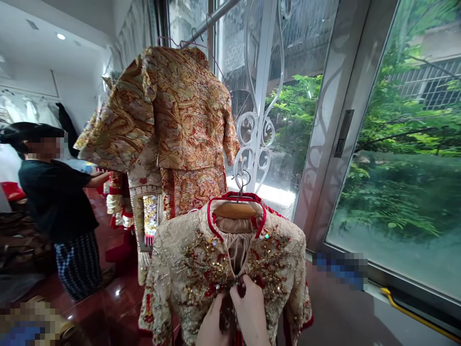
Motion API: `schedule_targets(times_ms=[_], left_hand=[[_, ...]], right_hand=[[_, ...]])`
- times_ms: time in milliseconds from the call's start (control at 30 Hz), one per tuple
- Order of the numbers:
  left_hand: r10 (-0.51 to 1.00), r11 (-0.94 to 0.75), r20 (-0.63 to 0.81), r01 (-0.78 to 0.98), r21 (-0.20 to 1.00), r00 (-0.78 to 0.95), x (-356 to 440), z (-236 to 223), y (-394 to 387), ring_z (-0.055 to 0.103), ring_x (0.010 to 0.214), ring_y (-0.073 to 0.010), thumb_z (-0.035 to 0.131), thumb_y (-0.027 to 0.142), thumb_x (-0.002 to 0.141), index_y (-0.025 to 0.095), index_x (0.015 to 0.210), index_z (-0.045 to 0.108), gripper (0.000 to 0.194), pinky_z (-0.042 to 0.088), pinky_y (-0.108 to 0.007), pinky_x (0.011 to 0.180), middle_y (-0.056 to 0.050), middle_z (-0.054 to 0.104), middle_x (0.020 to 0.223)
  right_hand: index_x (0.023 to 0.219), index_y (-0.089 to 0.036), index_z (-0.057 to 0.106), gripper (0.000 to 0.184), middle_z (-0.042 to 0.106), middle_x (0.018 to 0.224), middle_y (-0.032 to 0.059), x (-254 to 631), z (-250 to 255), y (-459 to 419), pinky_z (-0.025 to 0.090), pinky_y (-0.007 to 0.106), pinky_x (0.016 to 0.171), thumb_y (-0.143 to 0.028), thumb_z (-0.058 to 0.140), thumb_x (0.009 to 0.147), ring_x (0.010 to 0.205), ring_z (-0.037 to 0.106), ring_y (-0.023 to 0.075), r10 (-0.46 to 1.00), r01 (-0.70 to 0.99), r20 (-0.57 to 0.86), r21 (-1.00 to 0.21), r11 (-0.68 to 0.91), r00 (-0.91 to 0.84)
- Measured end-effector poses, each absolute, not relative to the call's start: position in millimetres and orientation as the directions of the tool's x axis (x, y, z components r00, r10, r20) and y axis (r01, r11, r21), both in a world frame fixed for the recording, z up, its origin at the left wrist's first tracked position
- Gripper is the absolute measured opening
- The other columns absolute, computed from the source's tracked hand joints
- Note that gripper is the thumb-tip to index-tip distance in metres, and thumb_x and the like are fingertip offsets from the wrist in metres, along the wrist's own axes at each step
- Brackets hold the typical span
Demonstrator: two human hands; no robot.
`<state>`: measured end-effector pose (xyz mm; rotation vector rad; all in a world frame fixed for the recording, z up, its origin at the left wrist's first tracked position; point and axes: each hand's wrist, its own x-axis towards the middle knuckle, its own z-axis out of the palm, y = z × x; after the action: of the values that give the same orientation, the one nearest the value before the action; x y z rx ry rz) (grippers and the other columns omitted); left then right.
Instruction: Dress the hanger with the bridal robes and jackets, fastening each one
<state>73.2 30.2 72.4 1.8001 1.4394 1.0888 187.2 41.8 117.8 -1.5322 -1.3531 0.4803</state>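
A cream jacket [173, 250] with red piping and gold and red beadwork hangs in front of me on a wooden hanger [236, 210]. Its collar stands apart at the neck, and white cords show inside. My right hand [249, 305] is closed, thumb and forefinger pinched on the jacket's front edge just below the neck slit. Whether a zip pull or a hook sits between those fingertips cannot be made out. Lower and to the left, my left hand [212, 323] is closed on the front edge of the same jacket, its fingertips partly hidden.
Behind it, a gold and red brocade jacket [190, 110] hangs from a metal rail [216, 17], beside other embroidered garments. At left, a person [54, 192] in dark clothes reaches toward them. Glass windows [403, 144] and a white scrolled metal grille [254, 139] stand at right.
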Motion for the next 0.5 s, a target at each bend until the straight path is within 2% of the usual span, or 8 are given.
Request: schedule_targets(times_ms=[67, 133, 200, 267, 367, 500], left_hand=[[0.983, -0.168, 0.175, 0.595, 0.786, 0.047, 78, 86, 29, 0.069, 0.102, -0.0250, 0.054, 0.026, 0.079, 0.022, 0.109, 0.060, 0.031, 0.052, -0.031, 0.083, -0.013, 0.072, 0.114], [0.993, -0.065, 0.116, 0.739, 0.670, -0.018, 84, 102, 29, 0.071, 0.094, -0.0270, 0.053, 0.023, 0.080, 0.022, 0.105, 0.061, 0.026, 0.051, -0.031, 0.074, -0.012, 0.074, 0.102], [0.993, 0.001, 0.100, 0.842, 0.540, -0.065, 91, 113, 31, 0.072, 0.090, -0.0288, 0.048, 0.016, 0.082, 0.021, 0.102, 0.063, 0.025, 0.049, -0.031, 0.069, -0.012, 0.076, 0.092], [0.987, -0.001, 0.144, 0.886, 0.464, -0.075, 96, 116, 33, 0.073, 0.085, -0.0281, 0.045, 0.011, 0.083, 0.022, 0.098, 0.066, 0.029, 0.047, -0.029, 0.066, -0.012, 0.076, 0.088], [0.952, -0.139, 0.307, 0.889, 0.436, -0.001, 99, 106, 37, 0.074, 0.074, -0.0244, 0.046, 0.007, 0.080, 0.024, 0.090, 0.068, 0.029, 0.046, -0.025, 0.059, -0.009, 0.077, 0.083], [0.828, -0.403, 0.549, 0.800, 0.443, 0.113, 96, 91, 40, 0.071, 0.059, -0.0203, 0.047, 0.017, 0.087, 0.023, 0.084, 0.064, 0.019, 0.045, -0.023, 0.050, -0.004, 0.074, 0.071]], right_hand=[[0.058, -0.023, 0.047, 0.019, 0.054, 0.058, 0.0005, 195, 128, 38, 0.035, 0.027, 0.058, -0.026, 0.049, 0.077, 0.058, 0.050, 0.0170, 0.957, 0.413, 0.217, -0.902, 0.122, 0.191], [0.053, -0.023, 0.041, 0.025, 0.044, 0.052, -0.0030, 202, 137, 35, 0.031, 0.025, 0.054, -0.033, 0.048, 0.075, 0.052, 0.041, 0.0131, 0.993, 0.243, 0.101, -0.966, 0.086, 0.052], [0.053, -0.023, 0.042, 0.028, 0.037, 0.048, -0.0059, 206, 144, 31, 0.025, 0.024, 0.048, -0.041, 0.050, 0.072, 0.047, 0.033, 0.0099, 0.998, 0.075, -0.011, -0.997, -0.006, -0.068], [0.055, -0.022, 0.045, 0.031, 0.035, 0.046, -0.0078, 205, 148, 29, 0.020, 0.023, 0.044, -0.048, 0.055, 0.068, 0.043, 0.027, 0.0078, 0.992, -0.032, -0.097, -0.994, -0.100, -0.086], [0.057, -0.021, 0.048, 0.036, 0.035, 0.045, -0.0089, 201, 153, 26, 0.014, 0.022, 0.041, -0.053, 0.064, 0.061, 0.041, 0.022, 0.0058, 0.985, -0.179, -0.171, -0.969, -0.171, -0.018], [0.057, -0.019, 0.053, 0.037, 0.037, 0.045, -0.0089, 199, 171, 26, 0.011, 0.022, 0.041, -0.052, 0.069, 0.058, 0.040, 0.020, 0.0034, 0.981, -0.325, -0.192, -0.929, -0.180, 0.005]])
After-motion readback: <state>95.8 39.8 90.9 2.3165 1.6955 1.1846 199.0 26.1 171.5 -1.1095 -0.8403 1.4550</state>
